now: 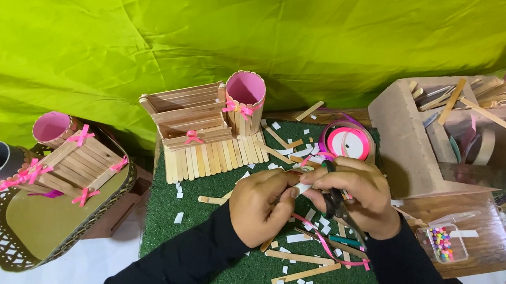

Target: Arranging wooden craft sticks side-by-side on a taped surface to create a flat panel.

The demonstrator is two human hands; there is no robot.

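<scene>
Bright, even light, soft shadows, sharp focus

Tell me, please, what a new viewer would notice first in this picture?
First the two hands at centre: the left hand and the right hand meet over a green mat, and the right one holds black scissors. Behind them stands a stick organiser with pink bows. A bright green cloth fills the background.
</scene>
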